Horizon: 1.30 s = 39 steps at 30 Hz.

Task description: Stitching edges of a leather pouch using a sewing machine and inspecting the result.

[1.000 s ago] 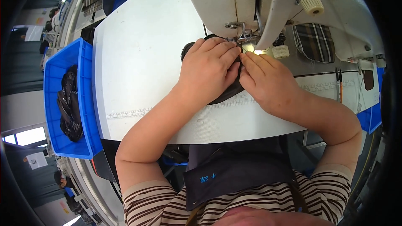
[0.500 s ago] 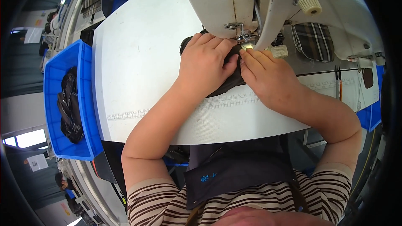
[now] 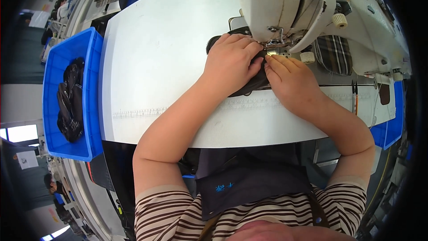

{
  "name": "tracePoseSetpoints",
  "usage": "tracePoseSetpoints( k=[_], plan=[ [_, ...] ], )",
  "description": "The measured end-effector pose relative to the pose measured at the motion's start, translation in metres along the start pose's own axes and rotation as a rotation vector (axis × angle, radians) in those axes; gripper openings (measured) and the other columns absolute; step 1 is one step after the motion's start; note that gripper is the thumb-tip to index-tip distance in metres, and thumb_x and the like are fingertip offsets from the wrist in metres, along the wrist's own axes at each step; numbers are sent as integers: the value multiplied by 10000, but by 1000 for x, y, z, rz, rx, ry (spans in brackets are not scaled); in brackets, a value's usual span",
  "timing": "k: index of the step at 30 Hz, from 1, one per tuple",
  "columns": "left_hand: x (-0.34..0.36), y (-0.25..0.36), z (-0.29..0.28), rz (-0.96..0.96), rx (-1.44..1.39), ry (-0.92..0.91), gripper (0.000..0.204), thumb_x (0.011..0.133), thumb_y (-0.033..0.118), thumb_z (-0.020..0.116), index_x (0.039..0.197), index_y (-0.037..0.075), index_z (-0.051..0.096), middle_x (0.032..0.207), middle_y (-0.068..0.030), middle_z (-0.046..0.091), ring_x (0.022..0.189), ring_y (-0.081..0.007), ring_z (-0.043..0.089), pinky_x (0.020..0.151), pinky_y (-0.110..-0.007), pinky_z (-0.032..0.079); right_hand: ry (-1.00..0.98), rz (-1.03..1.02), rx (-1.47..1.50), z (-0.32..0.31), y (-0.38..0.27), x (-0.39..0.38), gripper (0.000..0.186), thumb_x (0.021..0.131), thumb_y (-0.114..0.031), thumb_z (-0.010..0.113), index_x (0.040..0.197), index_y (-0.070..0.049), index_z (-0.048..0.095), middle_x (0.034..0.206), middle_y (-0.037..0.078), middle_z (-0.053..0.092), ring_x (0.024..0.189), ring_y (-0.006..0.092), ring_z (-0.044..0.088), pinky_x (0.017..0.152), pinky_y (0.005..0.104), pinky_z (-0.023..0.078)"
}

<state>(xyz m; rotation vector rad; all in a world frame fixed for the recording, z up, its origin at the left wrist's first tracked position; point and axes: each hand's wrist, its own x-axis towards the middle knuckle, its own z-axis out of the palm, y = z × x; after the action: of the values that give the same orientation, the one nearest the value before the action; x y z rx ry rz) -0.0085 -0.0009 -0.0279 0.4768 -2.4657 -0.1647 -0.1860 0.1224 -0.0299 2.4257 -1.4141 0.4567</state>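
A dark fabric piece point(image 3: 247, 87) lies on the sewing machine's bed, its left edge toothed like a zip. My left hand point(image 3: 234, 60) is over it, fingers bent and pressing it down, with the thumb toward the needle area. Close on the right, my right hand point(image 3: 294, 80) has its fingertips drawn together at the fabric's edge, just in front of the presser foot point(image 3: 277, 43). The white sewing machine point(image 3: 263, 4) stands above both hands. Much of the fabric is hidden under my left hand.
A blue bin point(image 3: 94, 107) with dark shiny pieces point(image 3: 71, 100) stands at the table's left. Plaid fabric point(image 3: 333, 55) lies beneath the machine arm. Thread snips point(image 3: 355, 96) rest on the right of the white table point(image 3: 160, 62). Another blue bin point(image 3: 388, 131) is at the right.
The whole view has shifted, so the machine and hands appear farther right. Both hands keep to the dark fabric by the presser foot, with little visible change in their grip.
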Motion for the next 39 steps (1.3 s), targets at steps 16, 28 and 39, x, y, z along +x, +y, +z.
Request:
tracePoseSetpoints(
  k=[16, 28, 39],
  plan=[
    [-109, 57, -81, -50, 67, -431, 945, 694, 538, 881, 1447, 79, 541, 1543, -142, 496, 1448, -331, 466, 1073, -442, 481, -302, 61, -10, -44, 1, -2, 108, 833, -91, 642, 921, -50, 688, 951, 89, 675, 943, 288, 691, 829, 434, 560],
    [-193, 113, -132, -896, -1503, 171, 582, 1083, 448, 507, 1417, -27, 546, 1404, -206, 610, 1308, -311, 595, 1096, -429, 474, -13, 399, 1127, -57, -132, -16, 331, 939, -226, 748, 1183, -21, 656, 973, 66, 728, 887, 202, 668, 831, 327, 513],
    [-216, 128, -132, -911, -1770, 268, 717, 1077, 524, 481, 1494, -58, 424, 1459, -207, 566, 1313, -310, 597, 1089, -441, 492, 24, 651, 1597, -86, -169, -16, 212, 984, -90, 703, 1169, -22, 627, 953, -32, 625, 827, 31, 564, 759, 211, 487]
  ],
)
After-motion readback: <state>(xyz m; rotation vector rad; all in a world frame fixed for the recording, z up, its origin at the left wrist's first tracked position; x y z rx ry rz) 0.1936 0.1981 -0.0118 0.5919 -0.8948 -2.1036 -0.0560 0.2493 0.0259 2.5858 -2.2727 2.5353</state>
